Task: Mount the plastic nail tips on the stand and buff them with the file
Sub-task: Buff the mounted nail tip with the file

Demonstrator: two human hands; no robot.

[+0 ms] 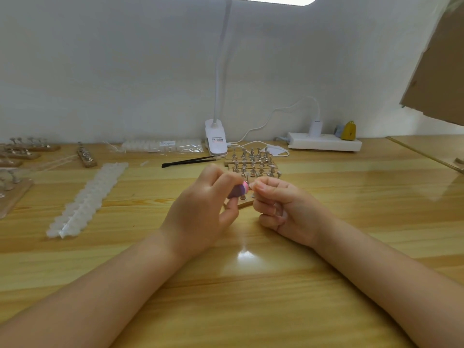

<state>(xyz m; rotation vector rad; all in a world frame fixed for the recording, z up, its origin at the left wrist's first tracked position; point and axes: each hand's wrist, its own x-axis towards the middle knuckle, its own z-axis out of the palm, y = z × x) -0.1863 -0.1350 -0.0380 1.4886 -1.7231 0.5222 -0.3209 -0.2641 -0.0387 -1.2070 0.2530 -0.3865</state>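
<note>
A small pink and purple file (pixel 238 190) sits in the left hand (pixel 203 212). The thumb and fingers are curled round it and pinch it. Its pink end meets the fingertips of the right hand (pixel 281 207). That hand is curled too, and it pinches something very small at the file's end. It looks like a nail tip (pixel 251 185), but it is too small and blurry to be sure. So the buffing seems to be going on right now.

Just under the hands lies a wooden stand (pixel 244 203) with little metal pegs. Most of it is hidden, so I cannot tell if tips sit on it. Behind the hands are more stands (pixel 253 163) pushed close together. Their pegs look bare, so I think those still wait for tips.

A long strip of white tips (pixel 88 199) lies on the surface (pixel 351 197) to the left, well apart from the hands. It looks almost full. A bag of tips (pixel 163 145) lies at the back. So a lot of work is left, I think, and only a little is done.

Black tweezers (pixel 188 161) lie between the bag and the hands. Still more stands (pixel 17 151) sit at the far left edge. A white lamp (pixel 216 136) is clipped at the back, near a power strip (pixel 324 144).
</note>
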